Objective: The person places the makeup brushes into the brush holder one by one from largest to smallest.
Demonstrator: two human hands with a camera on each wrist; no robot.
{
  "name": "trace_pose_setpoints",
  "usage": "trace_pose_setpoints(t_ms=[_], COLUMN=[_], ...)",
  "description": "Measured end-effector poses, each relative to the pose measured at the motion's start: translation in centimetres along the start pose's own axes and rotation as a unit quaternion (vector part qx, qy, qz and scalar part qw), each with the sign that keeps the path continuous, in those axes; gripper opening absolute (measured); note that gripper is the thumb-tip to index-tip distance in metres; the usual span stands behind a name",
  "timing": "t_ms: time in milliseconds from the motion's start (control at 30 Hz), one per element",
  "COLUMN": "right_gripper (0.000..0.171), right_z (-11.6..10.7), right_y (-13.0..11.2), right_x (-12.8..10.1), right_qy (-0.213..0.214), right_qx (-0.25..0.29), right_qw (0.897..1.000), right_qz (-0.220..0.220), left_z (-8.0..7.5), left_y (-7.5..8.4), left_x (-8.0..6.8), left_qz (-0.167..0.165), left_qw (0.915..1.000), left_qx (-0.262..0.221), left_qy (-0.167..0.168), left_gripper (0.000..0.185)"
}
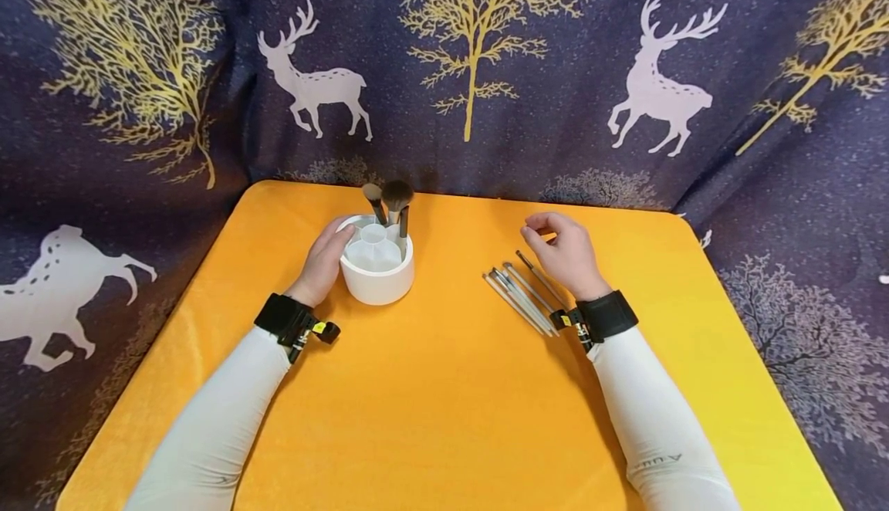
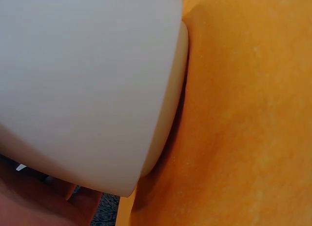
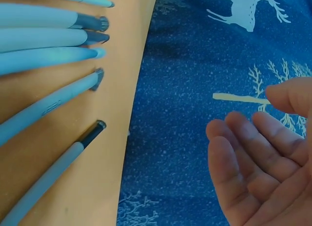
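The left hand [image 1: 322, 262] gripped a pot [image 1: 378, 285]; the right hand [image 1: 568, 255] hovered, loosely curled, empty, near brushes [image 3: 41, 38] on an orange table [image 1: 430, 418] before a deer-print curtain [image 1: 535, 94].

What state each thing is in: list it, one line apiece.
White holder: upright, open-topped, partly filled.
Fluffy brushes: standing in it, bristles up.
Loose brushes: lying on the table.
Left hand: holds the white holder.
Right hand: empty, loosely curled.

A free lane is left between white holder [image 1: 378, 285] and loose brushes [image 3: 44, 39]; the holder's far right is obstructed by standing brushes [image 1: 397, 196], its left by the left hand [image 1: 322, 261].
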State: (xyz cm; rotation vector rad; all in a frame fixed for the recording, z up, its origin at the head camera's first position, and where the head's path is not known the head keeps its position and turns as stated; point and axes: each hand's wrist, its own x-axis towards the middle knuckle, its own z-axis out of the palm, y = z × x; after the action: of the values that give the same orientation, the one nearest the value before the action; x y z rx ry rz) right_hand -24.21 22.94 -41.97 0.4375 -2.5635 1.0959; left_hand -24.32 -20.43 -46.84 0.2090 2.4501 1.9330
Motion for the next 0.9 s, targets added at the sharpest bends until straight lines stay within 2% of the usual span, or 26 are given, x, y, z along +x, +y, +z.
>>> trace_pose_setpoints(t_ms=[500,900], right_gripper=[0.028,0.021], right_z=[0.0,0.1], right_y=[2.1,2.7], right_x=[-0.6,-1.3], right_qy=[-0.042,-0.105], right_qx=[-0.038,-0.043], right_qw=[0.998,0.993], right_qz=[0.032,0.040], left_z=[0.1,0.2], left_y=[0.3,0.1], left_x=[-0.2,-0.2], left_qz=[-0.004,-0.003], left_qw=[1.0000,0.9999], left_qx=[-0.003,-0.013], left_qy=[0.001,0.001], left_gripper=[0.067,0.067])
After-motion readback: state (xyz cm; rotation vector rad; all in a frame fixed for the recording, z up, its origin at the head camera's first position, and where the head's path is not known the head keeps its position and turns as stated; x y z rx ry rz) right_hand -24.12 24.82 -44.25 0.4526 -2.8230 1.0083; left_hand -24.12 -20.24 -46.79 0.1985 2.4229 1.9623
